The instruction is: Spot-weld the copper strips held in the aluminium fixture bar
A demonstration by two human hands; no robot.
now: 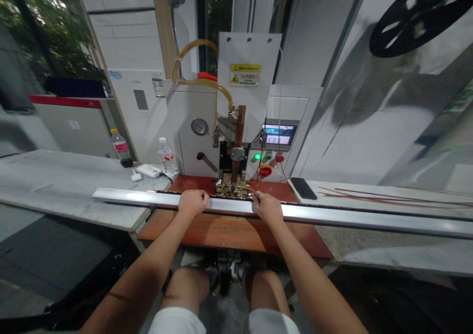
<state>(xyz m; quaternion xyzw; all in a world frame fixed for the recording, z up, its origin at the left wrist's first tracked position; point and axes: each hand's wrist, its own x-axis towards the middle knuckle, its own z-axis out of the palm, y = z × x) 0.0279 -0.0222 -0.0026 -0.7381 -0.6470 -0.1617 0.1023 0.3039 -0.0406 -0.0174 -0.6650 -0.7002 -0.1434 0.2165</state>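
A seated worker's left hand [192,202] and right hand [268,208] clamp down on a long aluminium strip [332,216] lying across the desk [55,176], steadying it beneath the copper electrode [239,137] of a bench welding machine [244,107]. The machine's yellow warning label [245,75] is too small to read.

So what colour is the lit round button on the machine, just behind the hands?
Green: the lit button glows beside red ones, seen clearly in the head view.
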